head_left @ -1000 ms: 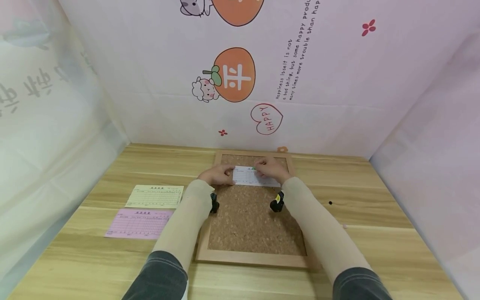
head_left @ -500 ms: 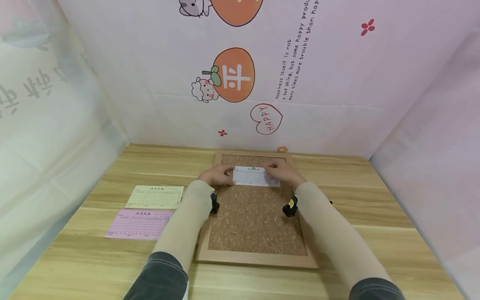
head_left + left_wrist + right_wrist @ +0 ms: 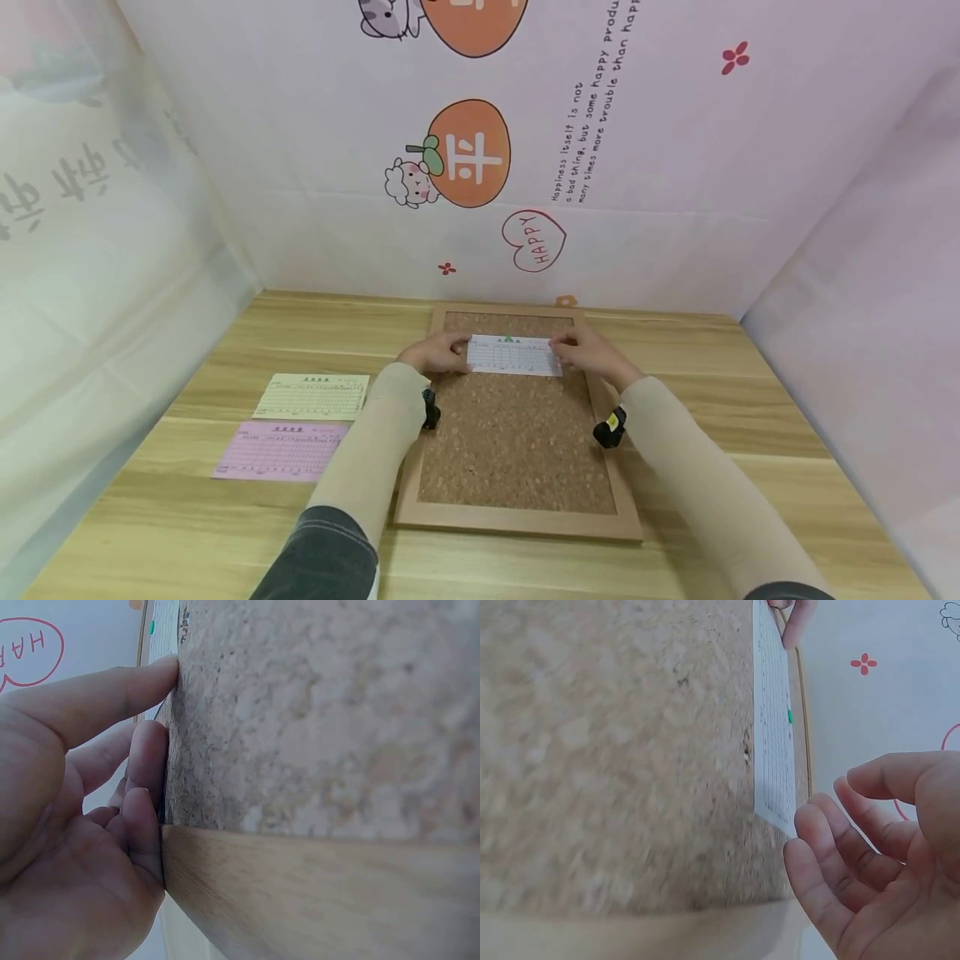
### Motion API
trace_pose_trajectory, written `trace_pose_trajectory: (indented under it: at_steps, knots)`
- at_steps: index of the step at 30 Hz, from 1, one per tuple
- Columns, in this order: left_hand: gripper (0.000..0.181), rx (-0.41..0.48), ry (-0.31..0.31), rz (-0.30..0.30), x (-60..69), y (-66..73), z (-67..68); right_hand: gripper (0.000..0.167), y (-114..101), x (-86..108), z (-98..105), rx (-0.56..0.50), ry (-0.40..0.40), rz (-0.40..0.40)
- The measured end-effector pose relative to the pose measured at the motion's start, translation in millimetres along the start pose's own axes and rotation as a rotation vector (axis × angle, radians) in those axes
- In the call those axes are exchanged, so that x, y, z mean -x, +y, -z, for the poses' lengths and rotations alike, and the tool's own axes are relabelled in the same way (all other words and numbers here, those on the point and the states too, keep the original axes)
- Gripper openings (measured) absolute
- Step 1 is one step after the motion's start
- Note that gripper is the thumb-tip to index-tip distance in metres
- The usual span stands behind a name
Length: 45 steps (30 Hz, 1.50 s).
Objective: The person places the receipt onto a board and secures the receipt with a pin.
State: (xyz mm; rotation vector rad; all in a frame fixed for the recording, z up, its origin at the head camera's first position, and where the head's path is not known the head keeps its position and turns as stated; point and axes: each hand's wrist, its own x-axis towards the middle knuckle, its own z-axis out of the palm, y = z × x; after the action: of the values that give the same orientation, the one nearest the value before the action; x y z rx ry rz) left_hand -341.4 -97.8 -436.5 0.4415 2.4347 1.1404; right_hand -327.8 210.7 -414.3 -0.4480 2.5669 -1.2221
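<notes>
Has the framed corkboard (image 3: pixel 517 450) nearest, before the fingers of the left hand (image 3: pixel 435 352) and right hand (image 3: pixel 592 353). Shows 1 pink slip (image 3: pixel 281 452), then 1 yellow slip (image 3: pixel 311 397), well left of the left fingers. Rests spread left thumb and a finger on the left end of 1 white slip (image 3: pixel 513 357); bends right fingers loosely at its right end, gripping nothing; cannot tell if touching. Has 1 green pin (image 3: pixel 508 339) between both sets of fingertips, and a printed curtain (image 3: pixel 645 258) beyond.

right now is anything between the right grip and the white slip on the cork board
Nothing visible: the right grip is at the white slip's right edge. The green pin sits on the slip's top edge, farther left, not between them.
</notes>
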Motion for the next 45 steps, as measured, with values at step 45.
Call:
trace_pose_trajectory:
  at_steps: [45]
  knots:
    - [0.065,0.013,0.025,0.009,7.3,9.3,-3.4,0.054,60,85.8,5,0.188,-0.058,0.210]
